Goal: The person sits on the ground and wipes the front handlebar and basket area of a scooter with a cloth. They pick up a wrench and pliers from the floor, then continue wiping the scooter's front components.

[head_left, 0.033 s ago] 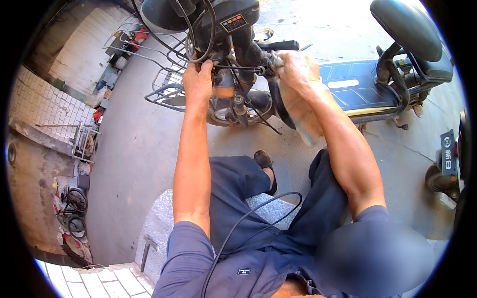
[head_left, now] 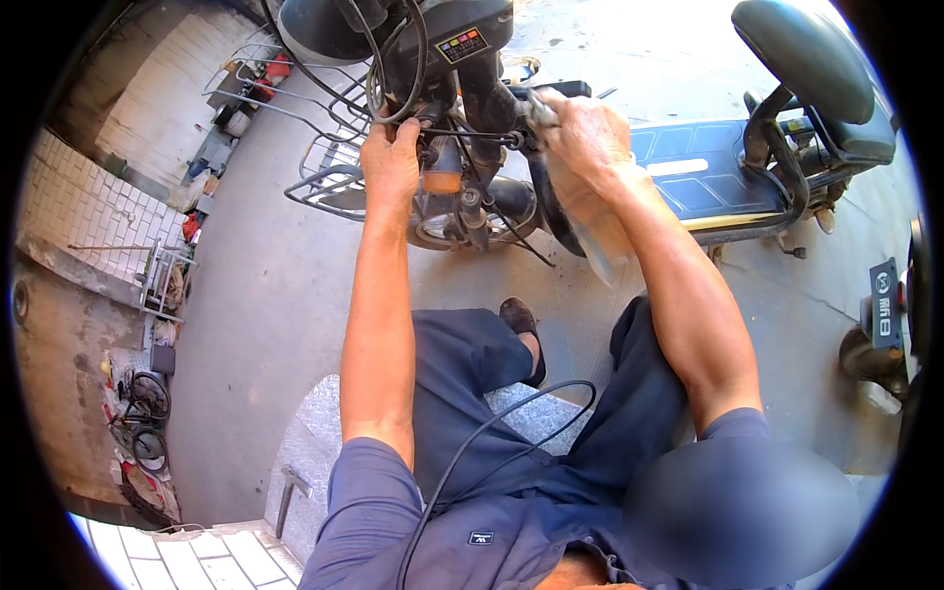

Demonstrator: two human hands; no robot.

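My left hand point(head_left: 390, 165) is closed, fingertips pinched at the front of an electric scooter point(head_left: 678, 187), beside a looped black cable point(head_left: 423, 69). What lies between those fingertips is hidden. A thin dark cable point(head_left: 470, 134) runs from there toward my right hand point(head_left: 593, 143). That hand is closed on a pale rag point(head_left: 595, 231), bunched up at the fingers and hanging down past the wrist. The bunched part touches the scooter's frame near a black handle grip point(head_left: 565, 89). An orange lamp point(head_left: 442, 183) sits below and between my hands.
A wire basket point(head_left: 329, 182) juts out left of the scooter. Its black seat point(head_left: 806, 59) rises at the far right. Another vehicle point(head_left: 880, 334) stands at the right edge. A hammer-like tool point(head_left: 291, 495) lies on the stone slab point(head_left: 315, 442). Bicycles point(head_left: 143, 423) and clutter line the left wall.
My right hand has shifted slightly up and left, and the rag's hanging end has risen a little. My left hand stays in nearly the same place.
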